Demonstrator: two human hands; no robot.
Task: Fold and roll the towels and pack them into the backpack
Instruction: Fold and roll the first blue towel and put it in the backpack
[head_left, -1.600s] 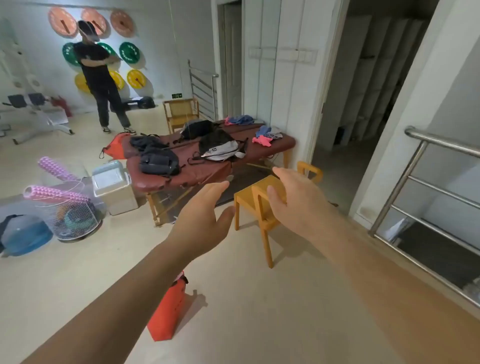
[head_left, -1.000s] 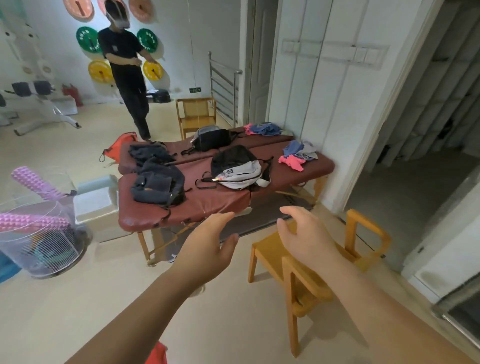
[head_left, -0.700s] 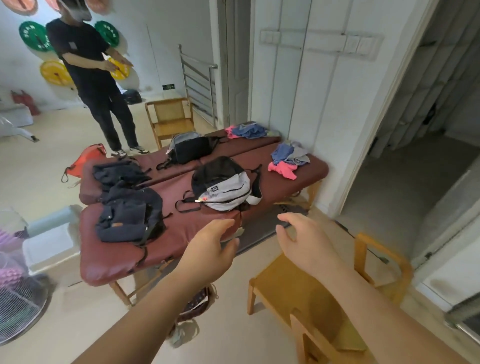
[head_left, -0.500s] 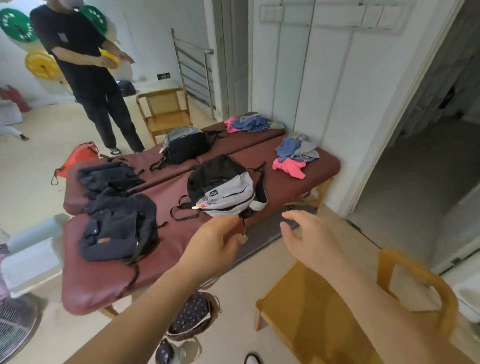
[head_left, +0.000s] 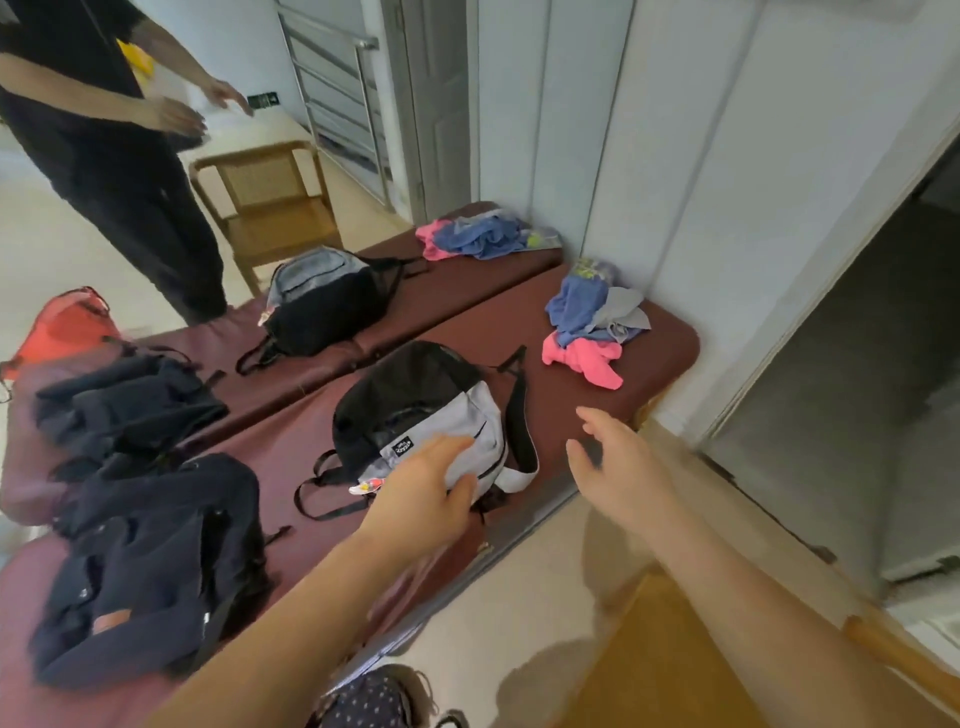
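A black and grey backpack (head_left: 415, 410) lies on the near maroon padded table (head_left: 545, 415). My left hand (head_left: 423, 493) is stretched out over its grey front pocket with fingers straight, holding nothing. My right hand (head_left: 618, 467) hovers open at the table's near edge, right of the backpack. A loose heap of pink, blue and grey towels (head_left: 592, 327) lies at the table's right end, beyond my right hand. A second heap of pink and blue towels (head_left: 478, 239) lies on the far table by the wall.
Dark backpacks (head_left: 150, 561) cover the table's left part, and another black and grey backpack (head_left: 322, 306) lies on the far table. A person in black (head_left: 119, 156) stands at the back left beside a wooden chair (head_left: 270, 208). A wooden chair (head_left: 701, 649) is under my right arm.
I have come much closer to the tables. Both hands have moved forward; the left one now reaches over the grey backpack. The view has tilted downward.
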